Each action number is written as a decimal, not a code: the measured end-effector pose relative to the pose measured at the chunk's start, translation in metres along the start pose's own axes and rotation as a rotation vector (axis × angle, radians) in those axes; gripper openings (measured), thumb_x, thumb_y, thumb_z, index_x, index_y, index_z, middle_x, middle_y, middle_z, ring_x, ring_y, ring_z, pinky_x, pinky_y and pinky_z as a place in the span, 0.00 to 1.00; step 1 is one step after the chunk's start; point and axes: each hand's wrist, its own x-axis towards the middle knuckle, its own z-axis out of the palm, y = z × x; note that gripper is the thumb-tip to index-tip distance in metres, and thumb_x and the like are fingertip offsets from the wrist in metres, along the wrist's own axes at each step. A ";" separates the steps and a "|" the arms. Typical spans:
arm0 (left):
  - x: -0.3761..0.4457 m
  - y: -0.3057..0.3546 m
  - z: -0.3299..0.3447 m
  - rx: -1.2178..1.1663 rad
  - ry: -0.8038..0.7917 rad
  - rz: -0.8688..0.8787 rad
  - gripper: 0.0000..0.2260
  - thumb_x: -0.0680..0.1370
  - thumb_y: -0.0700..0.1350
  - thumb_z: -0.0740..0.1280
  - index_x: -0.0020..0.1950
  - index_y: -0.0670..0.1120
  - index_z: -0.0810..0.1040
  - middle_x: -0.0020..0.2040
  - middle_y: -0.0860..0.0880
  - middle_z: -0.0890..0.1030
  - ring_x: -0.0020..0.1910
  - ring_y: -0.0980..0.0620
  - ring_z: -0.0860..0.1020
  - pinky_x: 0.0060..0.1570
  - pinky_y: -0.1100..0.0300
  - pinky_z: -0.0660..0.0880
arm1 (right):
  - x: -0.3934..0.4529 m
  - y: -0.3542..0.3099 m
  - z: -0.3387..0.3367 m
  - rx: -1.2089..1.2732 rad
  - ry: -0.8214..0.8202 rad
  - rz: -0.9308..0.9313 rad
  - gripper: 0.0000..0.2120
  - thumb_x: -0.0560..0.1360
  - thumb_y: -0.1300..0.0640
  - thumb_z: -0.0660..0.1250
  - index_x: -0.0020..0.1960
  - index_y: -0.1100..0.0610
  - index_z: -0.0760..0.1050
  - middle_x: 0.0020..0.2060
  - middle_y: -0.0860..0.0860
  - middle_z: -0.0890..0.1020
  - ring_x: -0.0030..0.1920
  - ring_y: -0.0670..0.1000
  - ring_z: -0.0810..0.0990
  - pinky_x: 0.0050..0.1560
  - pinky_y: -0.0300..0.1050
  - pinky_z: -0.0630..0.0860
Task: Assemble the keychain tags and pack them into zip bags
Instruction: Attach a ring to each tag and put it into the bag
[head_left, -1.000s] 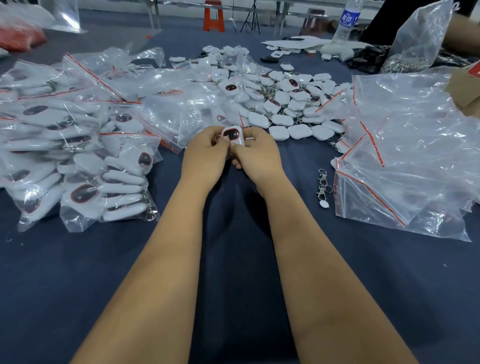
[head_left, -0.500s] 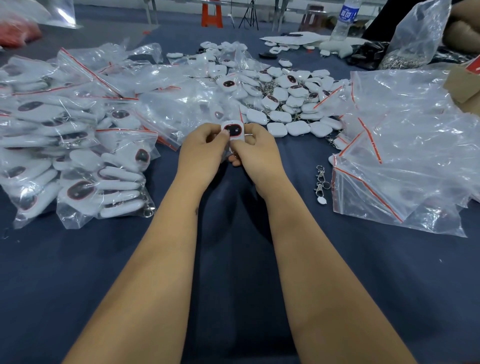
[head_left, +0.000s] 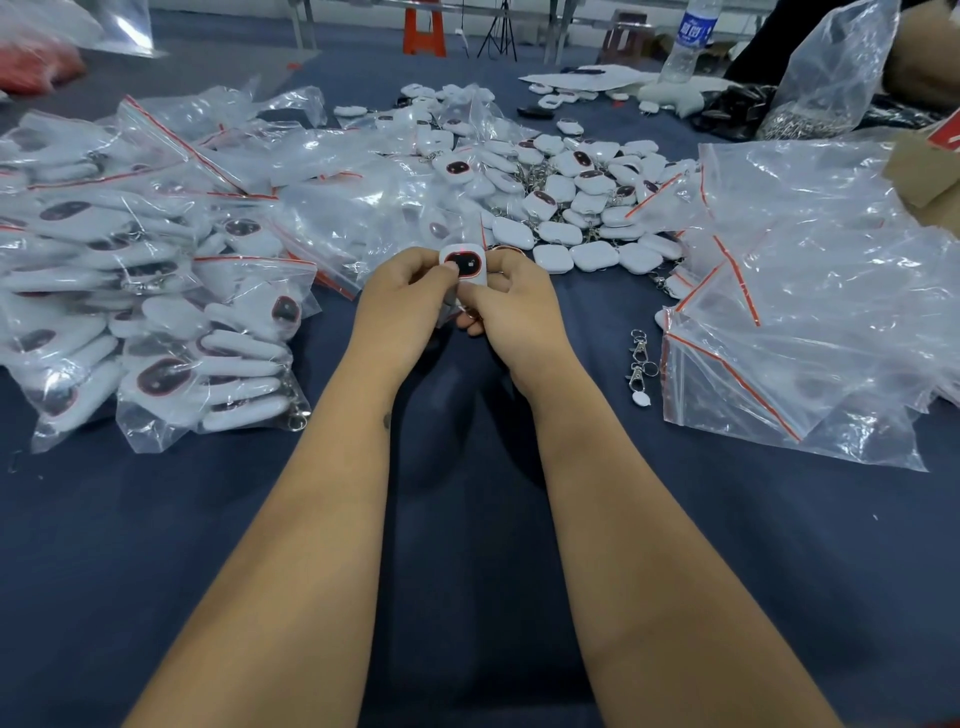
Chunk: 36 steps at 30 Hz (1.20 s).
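Packed bags (head_left: 156, 291) left; empty bags (head_left: 810, 291) right; loose tags (head_left: 582, 208) between, behind hands (head_left: 457, 306); possibly clasps (head_left: 640, 364) beside.

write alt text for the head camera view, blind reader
Both hands, left hand and right hand, pinch one white keychain tag above a dark blue table. Filled zip bags lie left, loose tags ahead, empty bags right.

Orange stool (head_left: 425, 32) beyond blue-covered table (head_left: 467, 519).
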 end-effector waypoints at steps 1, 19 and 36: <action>0.000 0.000 0.000 0.004 -0.002 0.000 0.06 0.79 0.47 0.65 0.48 0.49 0.81 0.38 0.54 0.79 0.36 0.57 0.75 0.38 0.64 0.72 | 0.000 0.000 0.000 -0.001 -0.001 0.000 0.09 0.75 0.68 0.65 0.51 0.56 0.75 0.34 0.50 0.81 0.27 0.42 0.75 0.30 0.34 0.73; 0.002 -0.003 0.002 0.027 -0.001 -0.002 0.08 0.77 0.49 0.64 0.43 0.45 0.77 0.28 0.55 0.75 0.31 0.55 0.72 0.31 0.64 0.69 | 0.001 -0.001 0.000 0.041 0.052 0.003 0.06 0.76 0.63 0.63 0.48 0.56 0.78 0.34 0.49 0.80 0.33 0.45 0.78 0.35 0.39 0.75; -0.001 -0.001 0.002 0.059 -0.037 0.007 0.07 0.77 0.47 0.64 0.42 0.46 0.78 0.31 0.53 0.76 0.34 0.53 0.73 0.41 0.56 0.71 | 0.002 0.002 0.001 -0.070 0.087 0.008 0.06 0.79 0.59 0.63 0.51 0.61 0.77 0.36 0.49 0.79 0.38 0.48 0.77 0.49 0.52 0.79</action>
